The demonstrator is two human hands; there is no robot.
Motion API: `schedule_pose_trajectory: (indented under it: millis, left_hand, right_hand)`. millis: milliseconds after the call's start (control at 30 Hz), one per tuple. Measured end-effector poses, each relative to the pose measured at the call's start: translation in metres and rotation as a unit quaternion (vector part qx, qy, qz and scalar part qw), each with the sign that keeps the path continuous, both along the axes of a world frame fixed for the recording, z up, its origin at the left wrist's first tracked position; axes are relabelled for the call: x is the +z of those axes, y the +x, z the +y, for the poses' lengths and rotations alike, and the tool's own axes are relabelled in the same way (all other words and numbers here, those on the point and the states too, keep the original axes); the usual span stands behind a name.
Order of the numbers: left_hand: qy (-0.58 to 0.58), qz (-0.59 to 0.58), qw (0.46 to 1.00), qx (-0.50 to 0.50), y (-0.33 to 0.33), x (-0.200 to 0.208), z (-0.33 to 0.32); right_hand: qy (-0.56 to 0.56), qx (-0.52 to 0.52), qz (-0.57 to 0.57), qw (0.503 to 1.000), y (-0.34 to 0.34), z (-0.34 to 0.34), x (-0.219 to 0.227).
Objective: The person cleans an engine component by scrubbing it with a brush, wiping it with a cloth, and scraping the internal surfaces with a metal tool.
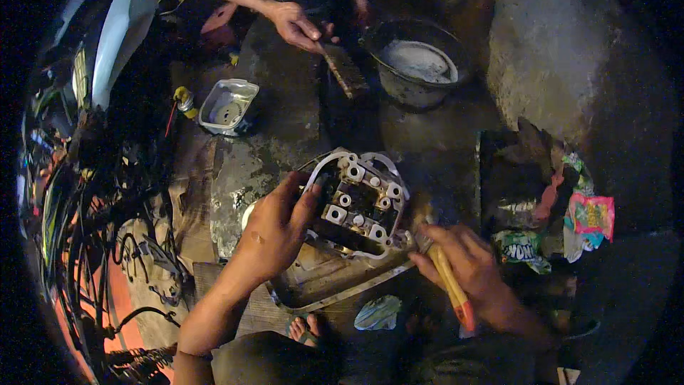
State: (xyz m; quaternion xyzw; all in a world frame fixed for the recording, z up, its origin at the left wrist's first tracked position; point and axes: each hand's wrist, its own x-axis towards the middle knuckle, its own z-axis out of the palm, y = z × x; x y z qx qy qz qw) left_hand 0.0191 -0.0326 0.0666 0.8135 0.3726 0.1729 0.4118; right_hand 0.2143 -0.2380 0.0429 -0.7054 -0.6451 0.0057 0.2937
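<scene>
My left hand (274, 228) grips the near left side of a metal engine cylinder head (360, 217), tilted so its bolt holes and inner cavity face up. Beneath it lies a shallow rectangular tray (296, 305) with brownish wet contents. In my right hand (467, 271) is a paintbrush (447, 274) with a yellow handle and a red end. The brush's head is close to the right edge of the cylinder head; blur hides whether its bristles touch it. My fingers are wrapped around the upper handle.
Across from me, another person's hand (296, 27) holds a thin stick-like tool (335, 71). A dark bucket (410, 93) with greyish contents and a clear plastic tub (206, 117) stand beyond the tray. Crumpled wrappers (591, 215) lie right; cables and motorcycle parts (64, 207) crowd the left.
</scene>
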Motion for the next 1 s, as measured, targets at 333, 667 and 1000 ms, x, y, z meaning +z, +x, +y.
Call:
schedule_pose_trajectory:
  millis: [333, 667, 1000]
  left_hand:
    - [0.013, 0.029, 0.999, 0.014, -0.035, -0.011, 0.017]
    - [0.101, 0.05, 0.994, -0.006, -0.048, -0.022, 0.017]
    - [0.11, 0.069, 0.991, 0.022, -0.056, -0.013, 0.019]
  right_hand:
    - [0.006, 0.086, -0.115, 0.99, -0.001, 0.035, 0.008]
    - [-0.234, 0.22, -0.251, 0.913, 0.005, 0.072, 0.019]
    - [-0.345, 0.232, -0.374, 0.829, 0.013, 0.148, 0.081]
